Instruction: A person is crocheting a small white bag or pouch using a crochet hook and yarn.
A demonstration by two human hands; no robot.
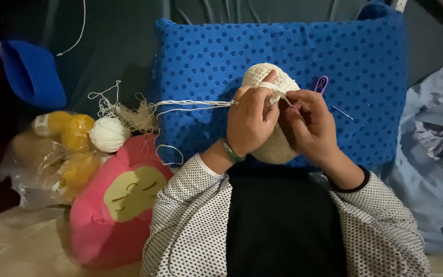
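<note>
A cream crocheted piece [270, 77], rounded like a cap, is held up over a blue dotted pillow [355, 66]. My left hand [249, 123] grips its left side, with cream yarn [190, 105] wrapped over the forefinger and running off to the left. My right hand [308, 125] pinches a thin metal crochet hook [288, 102] at the piece's edge. The lower part of the piece [275, 149] shows between my wrists. A purple stitch marker [322, 83] and a thin needle [342, 112] lie on the pillow just right of my right hand.
A white yarn ball [108, 134] and a tangle of loose yarn [134, 117] lie left of the pillow. A clear bag of yellow yarn [70, 154] sits beside a pink plush toy [116, 205]. Blue-grey cloth [431, 154] is heaped at the right.
</note>
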